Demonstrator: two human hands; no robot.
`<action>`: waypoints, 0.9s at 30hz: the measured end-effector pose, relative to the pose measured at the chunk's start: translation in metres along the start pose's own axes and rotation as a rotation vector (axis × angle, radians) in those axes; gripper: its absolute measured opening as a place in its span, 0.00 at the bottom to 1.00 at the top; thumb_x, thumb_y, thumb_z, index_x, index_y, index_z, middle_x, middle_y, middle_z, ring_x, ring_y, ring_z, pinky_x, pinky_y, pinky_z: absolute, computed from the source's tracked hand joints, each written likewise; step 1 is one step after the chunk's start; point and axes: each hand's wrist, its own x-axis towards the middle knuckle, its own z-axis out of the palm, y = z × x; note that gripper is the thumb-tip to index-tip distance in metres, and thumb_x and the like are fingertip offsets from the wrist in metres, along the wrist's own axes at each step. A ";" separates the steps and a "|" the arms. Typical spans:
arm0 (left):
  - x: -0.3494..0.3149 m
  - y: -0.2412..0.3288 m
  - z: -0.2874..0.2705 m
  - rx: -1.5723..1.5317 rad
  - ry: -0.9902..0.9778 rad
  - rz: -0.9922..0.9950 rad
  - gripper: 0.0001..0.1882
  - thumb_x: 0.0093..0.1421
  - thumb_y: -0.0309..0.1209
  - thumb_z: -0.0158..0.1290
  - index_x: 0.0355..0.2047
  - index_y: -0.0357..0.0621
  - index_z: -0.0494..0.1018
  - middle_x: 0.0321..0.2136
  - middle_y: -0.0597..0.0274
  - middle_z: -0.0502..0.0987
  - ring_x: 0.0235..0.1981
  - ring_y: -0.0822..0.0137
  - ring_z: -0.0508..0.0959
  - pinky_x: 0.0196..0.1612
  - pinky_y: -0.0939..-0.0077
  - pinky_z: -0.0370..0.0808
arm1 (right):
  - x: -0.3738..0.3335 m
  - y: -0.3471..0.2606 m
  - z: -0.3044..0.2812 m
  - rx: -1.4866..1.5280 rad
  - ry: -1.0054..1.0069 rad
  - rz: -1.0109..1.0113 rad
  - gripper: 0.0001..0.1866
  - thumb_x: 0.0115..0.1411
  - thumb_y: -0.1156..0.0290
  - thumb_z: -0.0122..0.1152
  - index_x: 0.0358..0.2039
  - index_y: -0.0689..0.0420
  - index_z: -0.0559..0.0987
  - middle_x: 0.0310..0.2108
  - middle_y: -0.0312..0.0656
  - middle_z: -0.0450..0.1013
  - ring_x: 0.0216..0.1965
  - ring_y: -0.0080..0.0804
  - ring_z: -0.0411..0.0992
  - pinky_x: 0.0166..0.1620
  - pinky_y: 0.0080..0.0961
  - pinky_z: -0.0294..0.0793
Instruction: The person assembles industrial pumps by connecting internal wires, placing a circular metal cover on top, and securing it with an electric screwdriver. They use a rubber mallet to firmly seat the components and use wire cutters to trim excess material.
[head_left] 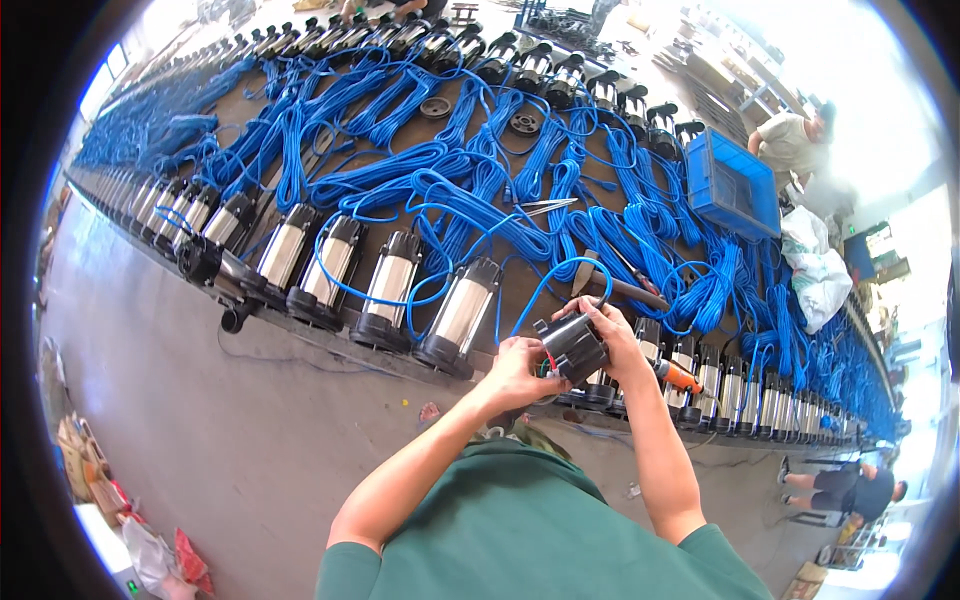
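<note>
Over the table's near edge, my right hand [616,345] grips a black ribbed pump cap [573,346], with its fingers over the top and side. A blue cable [545,280] arches from the cap back toward the table. My left hand [518,374] is closed at the cap's left underside, thumb and fingers around thin wires [547,358], one of them red; their ends are partly hidden. Just left of my hands stands a silver pump body [463,312] with black ends. To the right, an orange hand-held tool [679,377] lies against the row of pumps.
Bundled blue cables [480,205] cover the long table, with silver pumps [535,68] along both edges. A hammer [625,290] lies beyond my hands. A blue crate [735,185] and white bags [815,270] are at right. One person [792,140] stands beyond the crate, another [855,490] at lower right.
</note>
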 end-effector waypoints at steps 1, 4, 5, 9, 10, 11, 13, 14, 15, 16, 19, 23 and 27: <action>-0.002 0.001 0.001 -0.106 0.000 -0.078 0.27 0.45 0.42 0.69 0.43 0.38 0.83 0.52 0.45 0.76 0.57 0.48 0.72 0.61 0.59 0.71 | 0.001 0.002 0.001 -0.081 0.009 -0.005 0.18 0.71 0.54 0.58 0.43 0.59 0.79 0.42 0.43 0.81 0.40 0.27 0.81 0.45 0.27 0.82; -0.004 -0.024 0.029 -0.017 0.376 0.127 0.23 0.44 0.37 0.67 0.39 0.37 0.83 0.51 0.47 0.77 0.55 0.48 0.73 0.58 0.58 0.72 | -0.001 0.013 -0.004 -0.199 0.015 -0.022 0.18 0.74 0.55 0.54 0.43 0.57 0.80 0.42 0.39 0.81 0.39 0.21 0.79 0.44 0.23 0.79; -0.004 -0.022 0.030 -0.016 0.375 0.122 0.20 0.45 0.34 0.66 0.39 0.36 0.81 0.51 0.47 0.76 0.55 0.48 0.73 0.57 0.57 0.72 | -0.004 0.016 -0.005 -0.215 0.042 -0.031 0.19 0.74 0.53 0.54 0.43 0.58 0.80 0.41 0.39 0.82 0.38 0.22 0.79 0.44 0.23 0.79; -0.016 -0.027 0.027 -0.055 0.443 0.334 0.23 0.49 0.34 0.66 0.43 0.34 0.75 0.53 0.45 0.74 0.56 0.45 0.73 0.59 0.55 0.69 | -0.009 0.026 -0.007 -0.151 0.118 0.022 0.21 0.73 0.52 0.55 0.44 0.60 0.80 0.39 0.40 0.82 0.37 0.24 0.81 0.43 0.25 0.81; -0.024 -0.031 0.024 -0.077 0.404 0.381 0.29 0.49 0.36 0.69 0.47 0.35 0.72 0.56 0.42 0.72 0.58 0.42 0.71 0.61 0.52 0.68 | -0.011 0.029 -0.010 -0.117 0.141 0.038 0.21 0.73 0.52 0.55 0.45 0.60 0.80 0.40 0.41 0.82 0.38 0.25 0.81 0.43 0.25 0.81; -0.033 -0.031 0.014 -0.051 0.407 0.438 0.30 0.49 0.37 0.70 0.48 0.36 0.71 0.57 0.42 0.71 0.60 0.43 0.70 0.61 0.50 0.67 | -0.010 0.034 -0.010 -0.112 0.158 0.041 0.21 0.73 0.53 0.55 0.45 0.60 0.80 0.40 0.42 0.82 0.39 0.26 0.81 0.44 0.25 0.81; -0.037 -0.035 0.011 0.032 0.391 0.500 0.31 0.49 0.39 0.70 0.48 0.37 0.72 0.60 0.41 0.69 0.62 0.43 0.68 0.63 0.48 0.65 | -0.012 0.040 -0.011 -0.081 0.181 0.024 0.20 0.73 0.54 0.55 0.45 0.61 0.80 0.41 0.43 0.82 0.40 0.27 0.81 0.45 0.26 0.81; -0.035 -0.041 0.013 0.093 0.378 0.499 0.30 0.50 0.39 0.69 0.48 0.37 0.72 0.61 0.41 0.68 0.63 0.43 0.67 0.63 0.48 0.64 | -0.013 0.042 -0.010 -0.054 0.177 0.007 0.19 0.74 0.55 0.55 0.45 0.61 0.80 0.42 0.44 0.81 0.41 0.28 0.81 0.46 0.27 0.81; -0.034 -0.045 0.015 0.154 0.364 0.497 0.29 0.50 0.40 0.69 0.48 0.38 0.72 0.62 0.41 0.67 0.64 0.43 0.66 0.63 0.47 0.63 | -0.013 0.044 -0.008 -0.027 0.174 -0.011 0.19 0.74 0.55 0.55 0.45 0.61 0.80 0.43 0.44 0.81 0.42 0.29 0.81 0.47 0.28 0.81; -0.033 -0.048 0.019 0.260 0.377 0.453 0.28 0.51 0.39 0.68 0.48 0.38 0.72 0.62 0.40 0.67 0.64 0.43 0.66 0.63 0.47 0.63 | -0.013 0.044 -0.007 -0.046 0.171 -0.010 0.19 0.74 0.56 0.55 0.45 0.61 0.80 0.43 0.45 0.81 0.42 0.30 0.81 0.48 0.28 0.80; -0.028 -0.036 0.024 0.496 0.337 0.298 0.22 0.56 0.37 0.61 0.47 0.36 0.75 0.62 0.41 0.67 0.64 0.39 0.65 0.62 0.45 0.62 | -0.018 0.036 -0.003 -0.105 0.150 0.023 0.18 0.74 0.56 0.54 0.45 0.61 0.79 0.44 0.46 0.81 0.44 0.31 0.80 0.50 0.29 0.80; -0.027 -0.015 0.024 0.864 0.240 0.118 0.22 0.59 0.34 0.53 0.50 0.32 0.77 0.60 0.44 0.69 0.63 0.41 0.65 0.61 0.45 0.64 | -0.021 0.043 0.003 -0.323 0.133 -0.131 0.17 0.77 0.59 0.49 0.46 0.61 0.78 0.45 0.45 0.80 0.46 0.27 0.77 0.53 0.29 0.75; -0.030 -0.028 0.018 0.285 0.180 0.206 0.32 0.52 0.31 0.65 0.56 0.31 0.72 0.60 0.43 0.70 0.63 0.46 0.68 0.61 0.53 0.68 | -0.027 0.040 0.007 -0.572 0.191 -0.237 0.17 0.78 0.60 0.47 0.44 0.60 0.78 0.44 0.44 0.80 0.47 0.27 0.76 0.56 0.28 0.72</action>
